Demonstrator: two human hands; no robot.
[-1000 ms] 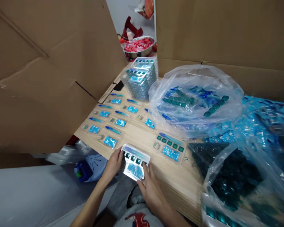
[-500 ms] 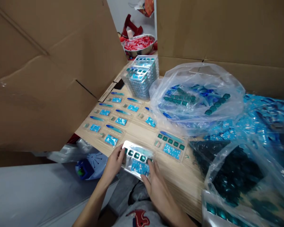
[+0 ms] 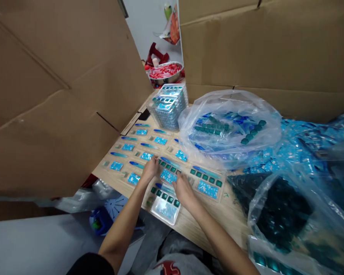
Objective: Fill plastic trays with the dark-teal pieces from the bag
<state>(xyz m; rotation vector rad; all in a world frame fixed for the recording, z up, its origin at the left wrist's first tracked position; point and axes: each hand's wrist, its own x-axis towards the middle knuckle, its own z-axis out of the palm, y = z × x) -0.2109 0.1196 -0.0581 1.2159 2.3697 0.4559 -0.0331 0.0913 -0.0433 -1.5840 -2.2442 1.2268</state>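
Observation:
A clear plastic tray (image 3: 169, 175) lies on the table between my hands, holding a tapered blue stick, a row of green squares and a blue speckled packet. My left hand (image 3: 150, 169) is closed at its left edge. At the right side, my right hand (image 3: 184, 190) pinches it near the end of the green row. Fingertips of both hands are partly hidden. Closer to me, a second clear tray (image 3: 164, 214) with green squares sits at the table's front edge, untouched. Another filled tray (image 3: 208, 187) is to the right of my right hand.
Several trays (image 3: 128, 147) with blue packets lie in rows at left. Behind them stands a tall stack of filled trays (image 3: 169, 110). An open plastic bag (image 3: 235, 152) and a bag of dark green pieces (image 3: 283, 214) flank the right. Cardboard walls (image 3: 60, 126) enclose the table.
My hands have moved forward from the table's front edge to a tray farther in. A spot that was bare wood now has that tray, while another lies at the edge. The view has tilted up.

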